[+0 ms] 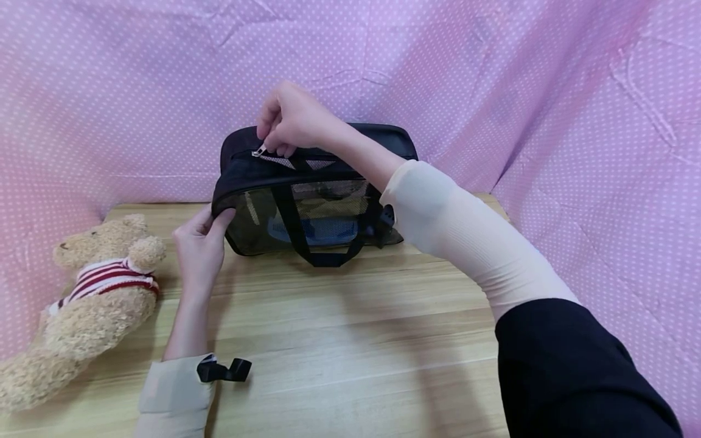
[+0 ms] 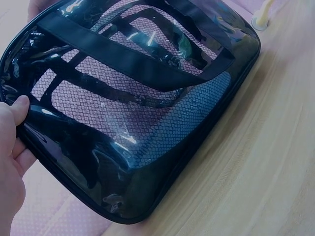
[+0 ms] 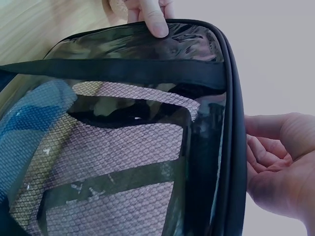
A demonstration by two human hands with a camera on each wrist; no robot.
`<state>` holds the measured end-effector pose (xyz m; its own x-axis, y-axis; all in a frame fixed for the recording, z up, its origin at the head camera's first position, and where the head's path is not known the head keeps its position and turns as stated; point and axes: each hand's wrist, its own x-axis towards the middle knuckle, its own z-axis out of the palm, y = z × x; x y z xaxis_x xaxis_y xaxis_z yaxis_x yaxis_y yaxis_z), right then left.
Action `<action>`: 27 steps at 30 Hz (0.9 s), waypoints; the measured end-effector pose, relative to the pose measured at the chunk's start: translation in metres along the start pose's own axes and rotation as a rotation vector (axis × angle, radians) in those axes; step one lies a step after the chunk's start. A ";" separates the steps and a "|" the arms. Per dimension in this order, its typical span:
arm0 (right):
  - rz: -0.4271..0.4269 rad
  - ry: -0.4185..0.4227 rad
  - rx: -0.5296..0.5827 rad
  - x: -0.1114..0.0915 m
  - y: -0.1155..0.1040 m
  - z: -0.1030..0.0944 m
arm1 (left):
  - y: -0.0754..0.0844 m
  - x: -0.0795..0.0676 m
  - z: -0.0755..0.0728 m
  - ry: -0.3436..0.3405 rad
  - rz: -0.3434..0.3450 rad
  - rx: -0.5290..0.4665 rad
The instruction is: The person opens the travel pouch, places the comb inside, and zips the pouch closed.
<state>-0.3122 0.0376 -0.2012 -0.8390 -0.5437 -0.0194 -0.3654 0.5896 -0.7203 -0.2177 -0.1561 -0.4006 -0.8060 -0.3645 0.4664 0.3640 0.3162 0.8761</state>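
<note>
A black bag (image 1: pixel 252 182) with a clear plastic front, mesh and black strap handles stands upright at the back of the wooden table. My left hand (image 1: pixel 199 249) pinches its left edge, thumb on the clear front, as the left wrist view also shows at the bag's rim (image 2: pixel 74 184). Above the bag, my right hand (image 1: pixel 292 115) pinches the metal zipper pull (image 1: pixel 260 149) near the left end of the top zipper. Part of the zipper line lies open beside the pull, with pale mesh showing. Something blue (image 1: pixel 328 231) shows through the front panel, low in the bag.
On the left lies a light-brown teddy bear (image 1: pixel 104 310) in a red-and-white striped top. Pink dotted cloth (image 1: pixel 164 91) hangs behind and at both sides of the table (image 1: pixel 328 340). A black strap end (image 1: pixel 232 370) sticks out from my left wrist.
</note>
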 end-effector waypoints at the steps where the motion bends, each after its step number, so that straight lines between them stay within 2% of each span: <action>1: -0.003 0.004 0.002 -0.001 0.001 0.000 | 0.000 0.000 0.000 0.001 0.000 0.000; 8: -0.011 0.017 0.023 -0.006 0.006 -0.004 | -0.002 0.000 0.000 0.007 0.010 -0.011; 16: -0.006 0.043 0.047 -0.017 0.023 -0.023 | -0.002 0.000 0.001 0.008 0.011 -0.019; 27: 0.060 0.049 0.151 -0.027 0.041 -0.044 | -0.004 0.000 0.002 0.013 0.013 0.014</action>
<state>-0.3219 0.1025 -0.1998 -0.8775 -0.4784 -0.0347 -0.2521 0.5215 -0.8152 -0.2203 -0.1555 -0.4039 -0.7953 -0.3713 0.4791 0.3677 0.3328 0.8683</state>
